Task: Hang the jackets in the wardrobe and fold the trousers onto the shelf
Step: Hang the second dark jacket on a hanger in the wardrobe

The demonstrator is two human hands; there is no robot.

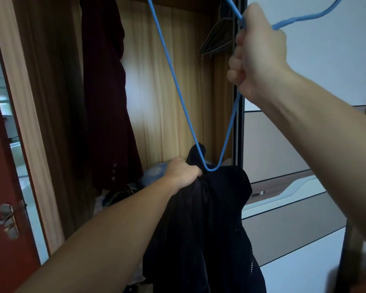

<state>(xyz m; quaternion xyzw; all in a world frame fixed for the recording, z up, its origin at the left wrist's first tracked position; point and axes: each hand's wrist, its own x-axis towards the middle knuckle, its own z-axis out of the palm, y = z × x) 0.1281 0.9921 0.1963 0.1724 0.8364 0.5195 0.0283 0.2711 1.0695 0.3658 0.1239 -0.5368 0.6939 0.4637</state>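
While your right hand [256,53] grips the blue hanger [173,81] at upper right and your left hand [183,173] bunches the dark jacket's [209,218] collar at centre frame, only one hanger corner is inside the fabric; tugging could let it pop out, or the jacket slide off toward the wardrobe [156,92] floor. No writing is readable.

1. Two arms enter from the lower edge, both bare from the frame's border to the wrist; no sleeve shows.
2. The left hand [183,173] wears no glove, ring or watch.
3. The right hand [258,53] is likewise uncovered, its wrist free of any band or strap.
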